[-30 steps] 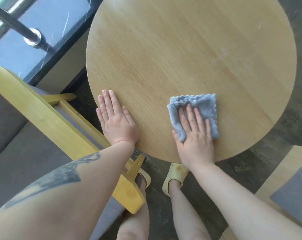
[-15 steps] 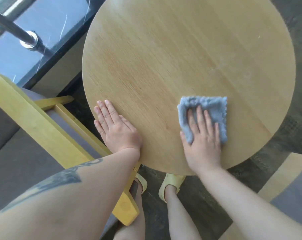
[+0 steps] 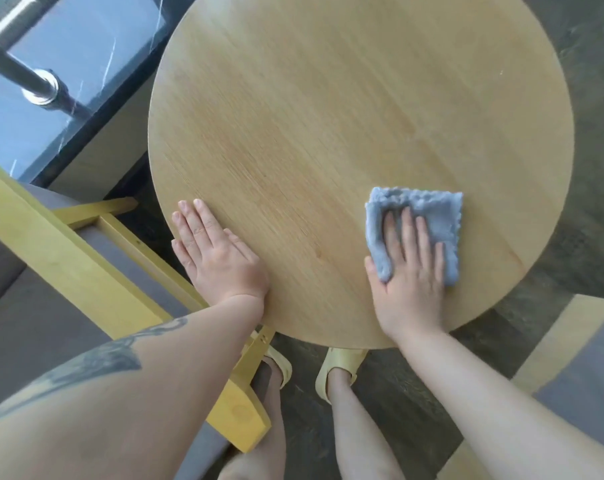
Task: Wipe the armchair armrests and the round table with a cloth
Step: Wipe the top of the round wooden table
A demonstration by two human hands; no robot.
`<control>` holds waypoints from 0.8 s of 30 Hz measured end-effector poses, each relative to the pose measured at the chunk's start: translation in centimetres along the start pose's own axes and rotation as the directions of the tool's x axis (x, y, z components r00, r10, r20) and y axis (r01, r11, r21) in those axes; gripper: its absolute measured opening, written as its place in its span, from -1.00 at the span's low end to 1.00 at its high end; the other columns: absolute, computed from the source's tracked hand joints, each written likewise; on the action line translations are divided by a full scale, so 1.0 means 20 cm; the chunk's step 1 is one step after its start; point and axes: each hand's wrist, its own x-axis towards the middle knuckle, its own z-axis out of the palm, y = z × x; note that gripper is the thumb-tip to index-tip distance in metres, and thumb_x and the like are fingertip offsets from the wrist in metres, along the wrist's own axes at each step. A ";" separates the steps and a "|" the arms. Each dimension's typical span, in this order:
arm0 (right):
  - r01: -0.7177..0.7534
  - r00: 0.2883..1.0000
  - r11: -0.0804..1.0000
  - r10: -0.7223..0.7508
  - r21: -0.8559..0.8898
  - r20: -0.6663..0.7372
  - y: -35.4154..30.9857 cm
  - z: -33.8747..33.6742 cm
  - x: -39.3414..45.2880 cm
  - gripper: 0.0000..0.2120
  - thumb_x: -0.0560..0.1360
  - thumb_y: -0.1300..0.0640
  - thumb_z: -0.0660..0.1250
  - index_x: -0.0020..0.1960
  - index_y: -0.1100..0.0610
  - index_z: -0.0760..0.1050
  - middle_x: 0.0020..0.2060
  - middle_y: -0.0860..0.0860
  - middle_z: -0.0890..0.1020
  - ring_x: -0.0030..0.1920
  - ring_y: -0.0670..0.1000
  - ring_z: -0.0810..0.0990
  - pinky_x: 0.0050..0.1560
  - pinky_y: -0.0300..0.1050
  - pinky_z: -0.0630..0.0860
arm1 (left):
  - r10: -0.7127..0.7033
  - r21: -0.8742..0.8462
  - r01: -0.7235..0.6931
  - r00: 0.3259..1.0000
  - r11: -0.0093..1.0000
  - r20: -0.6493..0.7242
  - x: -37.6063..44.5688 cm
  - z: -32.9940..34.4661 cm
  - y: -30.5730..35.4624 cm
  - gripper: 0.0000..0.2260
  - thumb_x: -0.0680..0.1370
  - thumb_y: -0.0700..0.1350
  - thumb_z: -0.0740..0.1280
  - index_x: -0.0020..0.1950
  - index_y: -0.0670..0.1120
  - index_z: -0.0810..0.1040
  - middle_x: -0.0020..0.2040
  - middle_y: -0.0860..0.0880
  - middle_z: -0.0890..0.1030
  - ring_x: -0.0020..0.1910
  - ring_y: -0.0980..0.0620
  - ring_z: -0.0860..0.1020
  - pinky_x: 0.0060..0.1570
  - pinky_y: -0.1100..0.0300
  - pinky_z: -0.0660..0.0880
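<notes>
Pressing flat, right hand point(image 3: 409, 282) pins cloth point(image 3: 428, 216) near table point(image 3: 328, 98) edge; left hand point(image 3: 217, 252) lies open-palmed.

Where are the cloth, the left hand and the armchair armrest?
cloth point(image 3: 432, 216): head view, bare blue patch above the fingers.
left hand point(image 3: 220, 254): head view, back of the hand, flat on the table.
armchair armrest point(image 3: 61, 251): head view, yellow wooden top face.

Ahead of your hands the table point(image 3: 328, 116) top lies bare, open to pass over. The armchair point(image 3: 85, 265) frame crowds its left edge.
</notes>
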 end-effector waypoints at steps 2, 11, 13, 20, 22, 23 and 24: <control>0.070 0.997 0.998 -0.070 -0.004 0.030 -0.08 0.06 -0.28 -0.36 0.57 -0.13 -0.04 0.58 0.07 -0.06 0.57 0.04 -0.02 0.55 0.06 -0.07 0.49 0.19 0.00 | 0.003 0.010 -0.003 1.000 1.000 0.010 0.00 0.00 0.00 -0.51 0.64 -0.06 -0.12 0.57 -0.07 -0.11 0.58 0.02 -0.12 0.54 0.09 -0.18 0.50 0.07 -0.22; -0.069 0.998 0.994 0.070 0.089 0.002 0.07 0.05 -0.31 -0.41 0.59 -0.12 -0.02 0.58 0.01 -0.01 0.56 -0.04 0.03 0.55 0.00 -0.04 0.48 0.13 0.01 | 0.201 -0.015 -0.201 0.971 0.980 0.133 -0.26 -0.01 0.14 -0.50 0.64 -0.01 -0.04 0.57 -0.03 -0.06 0.58 0.02 -0.13 0.53 0.10 -0.23 0.47 0.11 -0.32; -0.091 0.996 0.989 0.091 0.114 0.007 -0.01 0.08 -0.45 -0.39 0.58 -0.11 0.00 0.57 0.04 0.02 0.56 0.00 0.05 0.55 0.03 0.00 0.45 0.14 0.04 | 0.241 -0.004 -0.243 0.957 0.970 0.160 -0.33 0.04 0.20 -0.49 0.62 0.01 -0.08 0.57 -0.02 -0.06 0.58 0.04 -0.14 0.53 0.10 -0.23 0.46 0.13 -0.36; 0.265 0.958 0.947 -0.280 0.183 0.063 0.21 0.05 -0.32 -0.46 0.60 -0.13 0.05 0.55 -0.05 0.12 0.55 -0.13 0.06 0.54 -0.10 -0.02 0.49 0.07 -0.04 | 0.227 0.068 -0.240 0.961 0.969 0.159 -0.37 0.10 0.24 -0.48 0.61 0.00 -0.08 0.57 -0.02 -0.07 0.58 0.08 -0.09 0.54 0.10 -0.18 0.48 0.06 -0.29; -0.044 0.999 0.971 0.036 0.235 0.039 0.35 0.03 -0.38 -0.44 0.62 -0.09 0.00 0.57 -0.06 -0.04 0.56 -0.11 -0.02 0.55 -0.08 -0.10 0.50 0.05 -0.13 | 0.220 0.091 -0.236 0.962 0.967 0.159 -0.38 0.11 0.25 -0.49 0.62 -0.01 -0.09 0.57 -0.02 -0.10 0.58 0.07 -0.12 0.53 0.10 -0.20 0.48 0.02 -0.27; -0.149 0.989 0.958 0.148 0.243 0.023 0.36 0.02 -0.43 -0.43 0.62 -0.08 -0.02 0.58 -0.06 -0.10 0.57 -0.09 -0.04 0.55 -0.07 -0.11 0.50 0.04 -0.15 | 0.216 0.096 -0.233 0.964 0.968 0.157 -0.38 0.11 0.25 -0.49 0.62 -0.01 -0.10 0.57 -0.02 -0.11 0.58 0.07 -0.13 0.54 0.10 -0.20 0.48 0.01 -0.27; -0.171 0.985 0.957 0.172 0.233 0.014 0.31 0.04 -0.49 -0.42 0.62 -0.08 -0.02 0.58 -0.04 -0.12 0.57 -0.06 -0.04 0.55 -0.05 -0.11 0.49 0.04 -0.15 | 0.213 0.096 -0.229 0.965 0.969 0.153 -0.39 0.11 0.25 -0.49 0.62 -0.02 -0.10 0.57 -0.03 -0.11 0.58 0.06 -0.12 0.54 0.09 -0.19 0.49 0.00 -0.26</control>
